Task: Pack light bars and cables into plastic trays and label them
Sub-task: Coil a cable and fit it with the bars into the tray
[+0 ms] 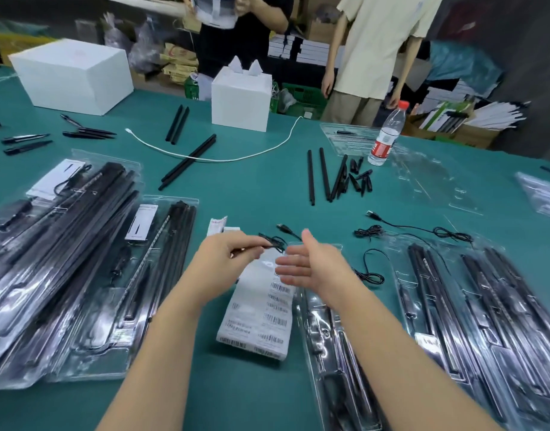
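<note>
My left hand [227,259] pinches a coiled black cable [275,241] above the green table. My right hand [311,264] hovers beside it, fingers straight and palm turned left, holding nothing. Under both hands lies a sheet of barcode labels [261,315]. A clear plastic tray [332,346] with black light bars lies under my right forearm. Filled trays are stacked at the left [65,259] and at the right [485,306]. Loose black cables [368,232] lie to the right of my hands.
Loose black bars [323,174] and end pieces lie mid-table beside a water bottle [387,135]. A white cable [211,154] curves past two white boxes [241,101]. Empty clear trays [435,181] lie at the right. Two people stand behind the table.
</note>
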The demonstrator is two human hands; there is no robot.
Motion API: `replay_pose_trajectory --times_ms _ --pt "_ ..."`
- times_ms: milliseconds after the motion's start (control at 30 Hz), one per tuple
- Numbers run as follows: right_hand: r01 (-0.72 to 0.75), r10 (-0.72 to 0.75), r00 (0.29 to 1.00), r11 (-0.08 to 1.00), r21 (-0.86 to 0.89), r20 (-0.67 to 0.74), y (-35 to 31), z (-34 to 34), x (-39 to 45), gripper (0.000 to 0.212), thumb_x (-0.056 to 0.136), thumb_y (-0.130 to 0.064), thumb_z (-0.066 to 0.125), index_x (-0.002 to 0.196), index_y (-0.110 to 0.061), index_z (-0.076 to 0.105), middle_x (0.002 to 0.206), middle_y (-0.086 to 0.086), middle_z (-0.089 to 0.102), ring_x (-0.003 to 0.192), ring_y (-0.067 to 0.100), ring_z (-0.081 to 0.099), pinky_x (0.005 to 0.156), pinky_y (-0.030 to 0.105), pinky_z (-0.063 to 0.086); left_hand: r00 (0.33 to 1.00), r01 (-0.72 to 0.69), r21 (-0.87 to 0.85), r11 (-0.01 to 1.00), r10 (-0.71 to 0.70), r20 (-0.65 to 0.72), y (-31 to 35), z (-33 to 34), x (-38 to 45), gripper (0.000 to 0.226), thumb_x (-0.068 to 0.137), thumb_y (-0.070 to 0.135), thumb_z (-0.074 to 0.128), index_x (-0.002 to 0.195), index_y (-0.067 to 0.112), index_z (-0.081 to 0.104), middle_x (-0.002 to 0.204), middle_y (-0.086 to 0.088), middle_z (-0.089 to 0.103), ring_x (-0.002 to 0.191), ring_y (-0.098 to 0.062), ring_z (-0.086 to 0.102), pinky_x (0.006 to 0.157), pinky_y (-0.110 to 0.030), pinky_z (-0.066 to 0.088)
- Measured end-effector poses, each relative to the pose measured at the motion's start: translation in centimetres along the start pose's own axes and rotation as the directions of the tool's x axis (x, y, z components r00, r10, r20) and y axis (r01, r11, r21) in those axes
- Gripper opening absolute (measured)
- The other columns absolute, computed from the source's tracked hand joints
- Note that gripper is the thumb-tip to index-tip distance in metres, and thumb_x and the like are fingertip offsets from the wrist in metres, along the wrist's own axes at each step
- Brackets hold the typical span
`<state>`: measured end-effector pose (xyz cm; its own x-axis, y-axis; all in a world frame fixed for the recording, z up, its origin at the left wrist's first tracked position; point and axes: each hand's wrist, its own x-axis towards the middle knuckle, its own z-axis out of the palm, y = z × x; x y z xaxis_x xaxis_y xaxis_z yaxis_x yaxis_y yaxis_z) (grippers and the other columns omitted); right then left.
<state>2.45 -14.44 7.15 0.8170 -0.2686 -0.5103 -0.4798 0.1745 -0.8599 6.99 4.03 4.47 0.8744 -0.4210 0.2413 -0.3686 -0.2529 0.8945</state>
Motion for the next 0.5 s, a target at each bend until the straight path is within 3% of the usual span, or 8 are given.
replay_pose_trajectory --times_ms 67,167,300,367,500 --pt "-0.024 0.021 0.998 0.999 0.041 0.062 -0.8 0.2 1.3 0.046 0.101 -0.042 0.055 0.11 0.003 0.061 0.091 0.017 0.076 0.079 0.027 0.076 0.062 0.033 0.06 0.997 -0.031 0.0 1.0 0.031 0.073 0.0 0.2 -0.1 0.037 0.092 0.015 0.07 0.094 0.052 0.074 0.085 0.013 0.069 0.082 -0.007 0.063 0.073 -0.013 0.044" --pt "0.001 0.001 0.995 1.0 -0.021 0.096 -0.8 0.2 2.6 0.026 0.095 -0.024 0.068 0.102 0.001 0.066 0.082 0.009 0.075 0.069 0.02 0.074 0.061 0.028 0.058 0.989 -0.036 0.048 0.998 0.029 0.146 -0.3 0.4 -0.2 0.042 0.092 0.015 0.07 0.092 0.058 0.072 0.077 0.019 0.063 0.075 -0.002 0.058 0.071 -0.007 0.039" --pt "-0.068 0.071 0.991 0.997 -0.03 0.115 0.1 0.3 3.1 0.011 0.094 -0.008 0.062 0.096 0.001 0.068 0.072 0.007 0.061 0.056 0.018 0.067 0.059 0.03 0.058 0.98 -0.008 0.077 0.997 -0.008 0.199 -0.9 0.3 -0.3 0.027 0.091 0.021 0.071 0.095 0.047 0.076 0.076 0.024 0.063 0.074 0.001 0.056 0.07 -0.007 0.039" --pt "-0.088 0.087 0.99 0.996 0.009 0.109 0.5 0.1 3.2 0.017 0.095 -0.005 0.055 0.101 0.002 0.069 0.071 0.008 0.061 0.058 0.02 0.066 0.06 0.032 0.059 0.983 -0.002 0.096 0.995 -0.016 0.185 -1.0 0.4 -0.3 0.021 0.091 0.026 0.071 0.093 0.047 0.076 0.077 0.025 0.064 0.071 0.001 0.054 0.067 -0.008 0.038" --pt "-0.07 0.074 0.988 0.997 -0.03 0.139 0.8 -0.1 2.9 0.02 0.096 -0.001 0.051 0.105 0.009 0.066 0.082 0.015 0.07 0.064 0.019 0.069 0.063 0.031 0.06 0.999 0.038 0.105 0.994 -0.04 0.016 -1.1 0.5 0.1 0.017 0.087 0.028 0.074 0.081 0.043 0.076 0.082 0.025 0.069 0.072 0.006 0.055 0.065 -0.006 0.037"
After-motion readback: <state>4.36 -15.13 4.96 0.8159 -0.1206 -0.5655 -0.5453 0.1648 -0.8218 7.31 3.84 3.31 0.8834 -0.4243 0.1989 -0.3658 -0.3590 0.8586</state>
